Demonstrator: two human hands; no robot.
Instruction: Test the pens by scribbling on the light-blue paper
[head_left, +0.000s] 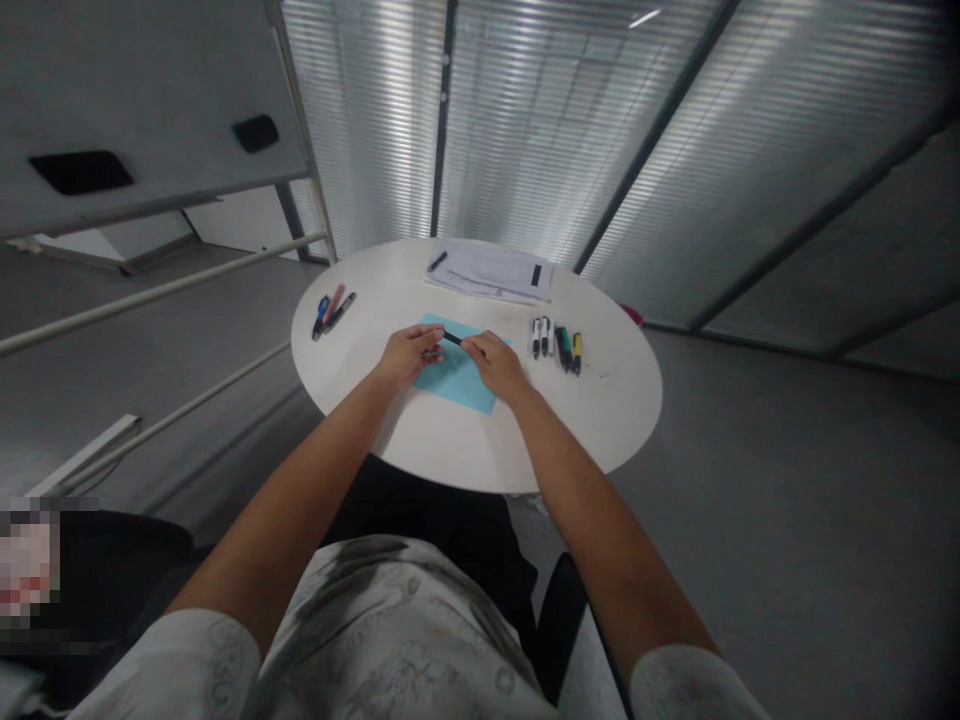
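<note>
Between my two hands is a slim black pen (453, 339), held level over a light blue sheet of paper (457, 385). My left hand (409, 354) pinches its left end with thumb and finger, the other fingers curled below. The right end sits in my right hand (495, 362), whose fingers are closed round it. Whether the pen is capped cannot be made out. The blue sheet lies flat near the middle of the round white table (442, 455), partly covered by both hands.
Several markers (559, 345) with white, green and yellow parts lie on the table's right. A few pens (330, 312) rest at the left. White papers (491, 270) with two dark items are at the back. A whiteboard frame (319, 200) stands left; blinds (517, 130) hang behind.
</note>
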